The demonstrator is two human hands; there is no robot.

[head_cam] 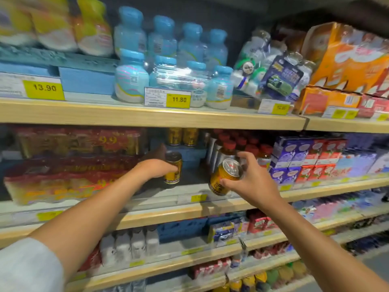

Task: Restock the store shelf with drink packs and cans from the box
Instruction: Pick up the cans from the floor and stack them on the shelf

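On the middle shelf, your left hand reaches in and grips a gold can standing upright. Your right hand grasps a second gold can, tilted with its top toward you, just above the shelf's front edge. Above, yellow price tags read 13.90 and 11.80; red packs show 9.9. Red-capped bottles stand just behind your right fingers.

Bright store light is falling from above, leaving the recess under each shelf board shadowed. Blur is smearing the red packs and the frame edges, and wide-angle distortion is bowing the boards. Glare is glinting on the wrapped blue bottles.
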